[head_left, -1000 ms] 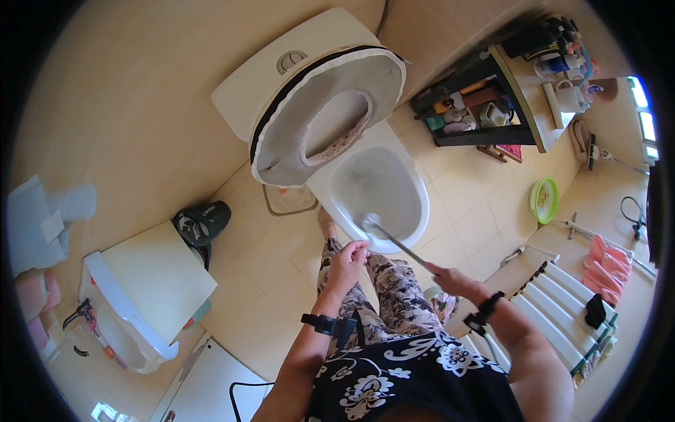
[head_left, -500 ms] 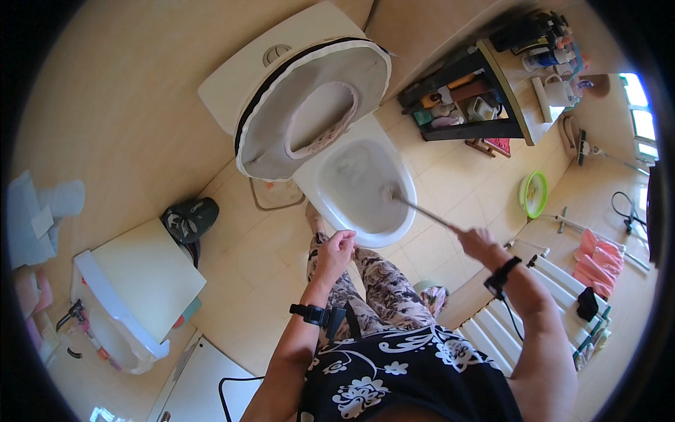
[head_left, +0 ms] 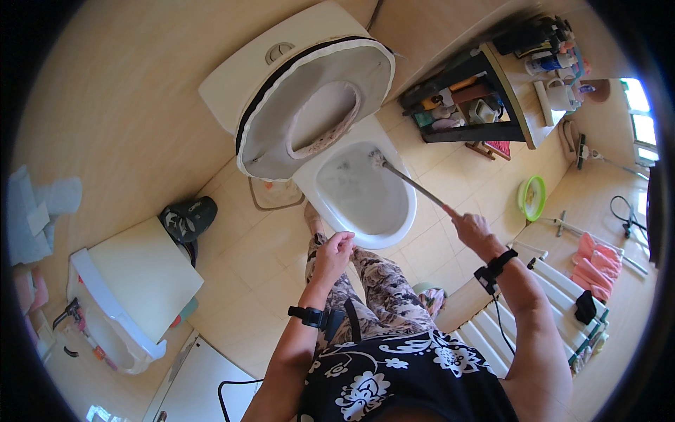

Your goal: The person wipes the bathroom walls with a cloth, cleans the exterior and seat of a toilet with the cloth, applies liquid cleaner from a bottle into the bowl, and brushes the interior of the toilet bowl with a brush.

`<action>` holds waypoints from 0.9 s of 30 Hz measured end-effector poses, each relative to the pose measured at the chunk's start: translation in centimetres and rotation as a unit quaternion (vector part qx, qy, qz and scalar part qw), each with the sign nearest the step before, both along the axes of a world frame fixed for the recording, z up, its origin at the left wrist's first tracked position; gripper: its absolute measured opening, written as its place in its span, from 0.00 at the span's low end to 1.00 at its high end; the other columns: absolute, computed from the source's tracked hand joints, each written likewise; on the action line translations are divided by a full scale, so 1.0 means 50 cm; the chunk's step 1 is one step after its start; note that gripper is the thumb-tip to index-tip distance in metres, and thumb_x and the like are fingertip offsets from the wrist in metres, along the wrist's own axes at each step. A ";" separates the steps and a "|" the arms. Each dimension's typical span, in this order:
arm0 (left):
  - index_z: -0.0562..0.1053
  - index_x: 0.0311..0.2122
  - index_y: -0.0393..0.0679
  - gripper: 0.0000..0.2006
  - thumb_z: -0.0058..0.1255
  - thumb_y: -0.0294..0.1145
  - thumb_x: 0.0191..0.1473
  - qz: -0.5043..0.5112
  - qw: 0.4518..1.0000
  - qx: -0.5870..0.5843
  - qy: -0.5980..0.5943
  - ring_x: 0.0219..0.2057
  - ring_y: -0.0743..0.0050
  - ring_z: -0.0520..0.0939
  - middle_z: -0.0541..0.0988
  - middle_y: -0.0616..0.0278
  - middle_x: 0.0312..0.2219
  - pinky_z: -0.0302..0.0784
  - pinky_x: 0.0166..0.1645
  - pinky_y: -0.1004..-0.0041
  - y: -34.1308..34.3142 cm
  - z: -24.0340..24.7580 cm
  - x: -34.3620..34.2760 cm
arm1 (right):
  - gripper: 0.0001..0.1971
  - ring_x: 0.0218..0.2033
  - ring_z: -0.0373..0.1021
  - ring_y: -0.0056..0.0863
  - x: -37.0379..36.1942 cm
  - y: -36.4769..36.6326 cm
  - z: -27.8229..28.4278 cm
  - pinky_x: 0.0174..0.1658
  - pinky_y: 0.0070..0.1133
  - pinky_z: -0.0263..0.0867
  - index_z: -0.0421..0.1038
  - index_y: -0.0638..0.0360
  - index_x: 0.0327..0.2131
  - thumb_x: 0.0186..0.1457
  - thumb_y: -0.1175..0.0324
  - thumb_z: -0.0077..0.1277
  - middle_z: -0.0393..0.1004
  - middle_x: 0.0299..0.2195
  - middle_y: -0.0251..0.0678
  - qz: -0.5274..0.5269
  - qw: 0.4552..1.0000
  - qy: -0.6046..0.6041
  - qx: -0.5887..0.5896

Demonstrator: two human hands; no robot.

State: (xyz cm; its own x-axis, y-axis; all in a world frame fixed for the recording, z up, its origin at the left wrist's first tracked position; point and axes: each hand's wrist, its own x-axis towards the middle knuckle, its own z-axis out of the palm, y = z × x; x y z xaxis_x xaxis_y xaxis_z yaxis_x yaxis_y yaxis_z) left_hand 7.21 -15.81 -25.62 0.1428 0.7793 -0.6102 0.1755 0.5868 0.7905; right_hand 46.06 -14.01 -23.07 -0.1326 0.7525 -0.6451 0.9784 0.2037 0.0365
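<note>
My right hand [head_left: 475, 232] grips the end of a toilet brush [head_left: 416, 186] with a long, thin handle. Its head reaches inside the white toilet bowl [head_left: 383, 241], against the inner wall on the far right side. The raised lid and seat, with a pale fabric cover [head_left: 271, 133], lean back on the cistern [head_left: 242, 77]. Over my thigh, just short of the bowl's front rim, my left hand [head_left: 333, 256] is held with its fingers curled in. Nothing shows in it. A black band with a small device is on each wrist.
A dark shelf cabinet [head_left: 517, 91] with bottles on top stands at the right. Beyond the bowl are a green basin [head_left: 533, 198] and a white radiator [head_left: 545, 281] with pink cloth nearby. At the left are a washbasin [head_left: 119, 309] and a dark shoe [head_left: 193, 218]; a shallow tray [head_left: 271, 195] lies beside the toilet.
The brush head has moved from the bowl's right side up toward its far right edge. My right hand has shifted slightly left and up with the handle; my left hand stays nearly still.
</note>
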 end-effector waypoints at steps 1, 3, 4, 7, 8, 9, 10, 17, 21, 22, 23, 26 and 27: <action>0.75 0.44 0.36 0.10 0.49 0.30 0.60 0.001 1.000 0.000 -0.003 0.30 0.81 0.79 0.81 0.63 0.30 0.76 0.37 0.79 0.001 -0.004 0.001 | 0.28 0.20 0.71 0.41 0.011 -0.046 -0.021 0.22 0.37 0.66 0.48 0.38 0.66 0.62 0.66 0.38 0.73 0.20 0.41 0.004 1.000 0.005 0.007; 0.75 0.44 0.36 0.11 0.49 0.30 0.60 0.006 1.000 -0.003 0.000 0.30 0.81 0.79 0.81 0.62 0.30 0.76 0.37 0.79 -0.004 -0.012 -0.002 | 0.28 0.23 0.72 0.44 -0.002 -0.130 -0.018 0.25 0.38 0.67 0.47 0.33 0.66 0.63 0.62 0.38 0.73 0.21 0.44 -0.052 0.985 -0.045 -0.159; 0.75 0.44 0.37 0.11 0.49 0.30 0.59 -0.001 1.000 -0.003 0.004 0.30 0.78 0.81 0.82 0.60 0.29 0.77 0.36 0.78 -0.009 -0.015 -0.002 | 0.28 0.24 0.72 0.46 -0.009 -0.164 -0.006 0.26 0.39 0.68 0.48 0.33 0.66 0.63 0.61 0.39 0.74 0.22 0.46 -0.067 0.978 -0.001 -0.197; 0.75 0.44 0.38 0.11 0.49 0.31 0.59 -0.017 1.000 0.015 0.013 0.29 0.74 0.83 0.83 0.57 0.29 0.78 0.36 0.76 -0.018 -0.032 -0.002 | 0.27 0.23 0.72 0.50 -0.027 -0.173 0.003 0.27 0.41 0.67 0.52 0.36 0.64 0.62 0.62 0.41 0.73 0.21 0.50 -0.105 0.975 0.072 -0.183; 0.75 0.43 0.38 0.11 0.49 0.31 0.59 -0.026 0.999 0.033 0.017 0.30 0.73 0.83 0.83 0.56 0.29 0.79 0.36 0.75 -0.019 -0.037 0.000 | 0.27 0.21 0.70 0.53 -0.033 -0.169 0.004 0.27 0.42 0.66 0.54 0.38 0.63 0.61 0.63 0.43 0.71 0.18 0.53 -0.127 0.978 0.100 -0.133; 0.75 0.43 0.38 0.11 0.49 0.31 0.59 -0.029 0.999 0.035 0.015 0.30 0.73 0.83 0.83 0.56 0.29 0.79 0.36 0.75 -0.013 -0.038 0.005 | 0.27 0.21 0.70 0.53 -0.044 -0.156 0.019 0.27 0.42 0.66 0.54 0.38 0.63 0.61 0.63 0.43 0.71 0.18 0.53 -0.130 0.978 0.099 -0.130; 0.75 0.43 0.38 0.11 0.49 0.31 0.58 -0.027 0.999 0.028 0.012 0.30 0.72 0.83 0.83 0.56 0.29 0.79 0.36 0.75 -0.010 -0.033 0.005 | 0.26 0.22 0.71 0.53 -0.064 -0.139 0.051 0.28 0.42 0.66 0.54 0.39 0.63 0.61 0.63 0.42 0.72 0.20 0.53 -0.184 0.969 0.101 -0.134; 0.76 0.43 0.40 0.11 0.51 0.31 0.57 -0.047 0.999 0.009 0.020 0.32 0.70 0.84 0.83 0.55 0.30 0.79 0.38 0.73 -0.010 -0.034 0.023 | 0.23 0.24 0.72 0.52 -0.038 -0.196 0.176 0.30 0.39 0.67 0.61 0.45 0.60 0.61 0.66 0.44 0.71 0.21 0.55 -0.248 0.955 0.147 -0.063; 0.76 0.42 0.41 0.10 0.52 0.32 0.56 -0.079 0.996 0.020 0.033 0.32 0.70 0.84 0.83 0.55 0.30 0.79 0.38 0.73 -0.008 -0.024 0.046 | 0.25 0.22 0.71 0.43 -0.025 -0.244 0.163 0.27 0.33 0.66 0.58 0.49 0.62 0.61 0.69 0.43 0.72 0.23 0.50 -0.280 0.929 0.239 0.023; 0.76 0.43 0.40 0.10 0.51 0.31 0.57 -0.095 0.994 0.026 0.037 0.31 0.74 0.83 0.82 0.57 0.29 0.78 0.37 0.75 -0.007 -0.018 0.053 | 0.24 0.27 0.73 0.42 -0.036 -0.236 0.164 0.33 0.31 0.67 0.60 0.50 0.61 0.60 0.69 0.44 0.74 0.27 0.49 -0.346 0.908 0.237 0.004; 0.75 0.43 0.39 0.10 0.50 0.30 0.58 -0.111 0.992 0.033 0.041 0.30 0.78 0.81 0.82 0.60 0.29 0.77 0.36 0.77 -0.007 -0.015 0.061 | 0.23 0.32 0.74 0.41 -0.043 -0.232 0.164 0.38 0.29 0.69 0.61 0.51 0.60 0.60 0.69 0.44 0.75 0.30 0.49 -0.409 0.882 0.235 -0.016; 0.75 0.44 0.40 0.10 0.51 0.29 0.57 -0.133 0.988 0.073 0.036 0.31 0.76 0.82 0.82 0.57 0.29 0.77 0.36 0.76 -0.018 -0.031 0.088 | 0.24 0.34 0.73 0.31 -0.035 -0.252 0.110 0.41 0.26 0.67 0.60 0.52 0.61 0.60 0.69 0.44 0.75 0.34 0.47 -0.517 0.818 0.239 -0.074; 0.75 0.44 0.40 0.10 0.51 0.29 0.57 -0.132 0.988 0.073 0.040 0.31 0.76 0.82 0.82 0.57 0.29 0.77 0.36 0.76 -0.021 -0.031 0.088 | 0.24 0.34 0.73 0.31 -0.042 -0.251 0.112 0.41 0.26 0.67 0.60 0.52 0.61 0.60 0.69 0.44 0.75 0.34 0.47 -0.517 0.818 0.242 -0.075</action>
